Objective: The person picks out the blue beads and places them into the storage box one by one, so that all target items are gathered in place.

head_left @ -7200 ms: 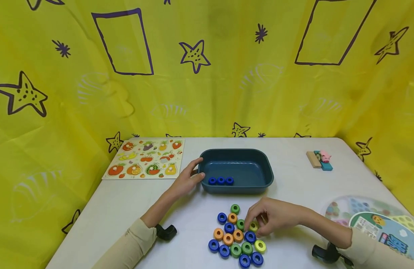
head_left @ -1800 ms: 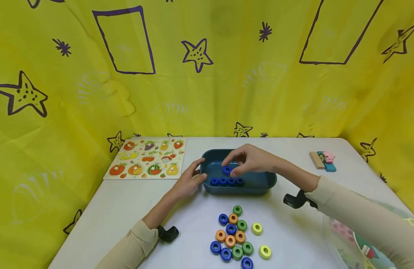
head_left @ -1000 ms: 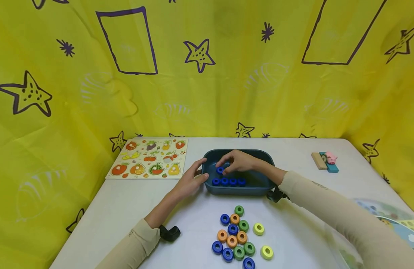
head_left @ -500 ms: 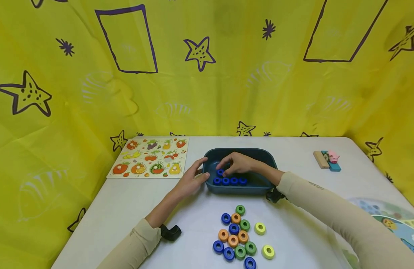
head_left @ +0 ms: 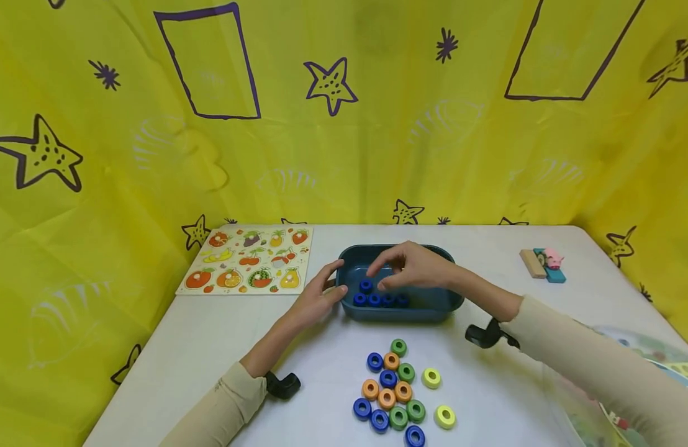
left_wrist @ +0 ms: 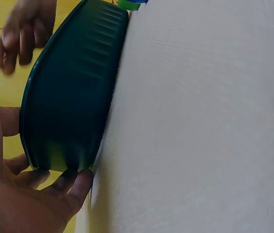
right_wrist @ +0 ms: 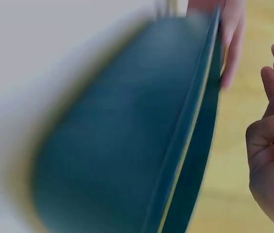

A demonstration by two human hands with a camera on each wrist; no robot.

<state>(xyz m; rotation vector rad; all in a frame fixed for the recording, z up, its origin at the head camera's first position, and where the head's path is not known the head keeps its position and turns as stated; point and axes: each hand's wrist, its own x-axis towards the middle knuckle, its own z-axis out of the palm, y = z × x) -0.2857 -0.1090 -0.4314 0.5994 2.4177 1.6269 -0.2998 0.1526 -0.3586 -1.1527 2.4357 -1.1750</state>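
Observation:
My left hand (head_left: 316,300) holds the left end of a dark teal plastic tray (head_left: 400,315), its thumb at the rim and its fingers against the end wall in the left wrist view. Over the tray hovers my right hand (head_left: 413,267), fingers loosely bent, thumb and fingertips apart with nothing between them. Just left of those fingertips, a blue ring-shaped bead (head_left: 366,285) lies on the tray floor. In front of it, several more blue beads (head_left: 374,300) form a row along the near wall, the right ones in the hand's shadow.
Several blue, orange and green beads (head_left: 387,397) lie clustered before the tray, with two yellow beads (head_left: 445,416) to their right. A fruit puzzle board (head_left: 249,261) lies back left. Small blocks with a pink pig (head_left: 553,257) sit back right. A clear printed package (head_left: 590,397) lies under the right sleeve.
My right hand brought blue beads from the cluster into the tray, then let go of the last one behind the row and lifted up and right. My left hand stays on the tray.

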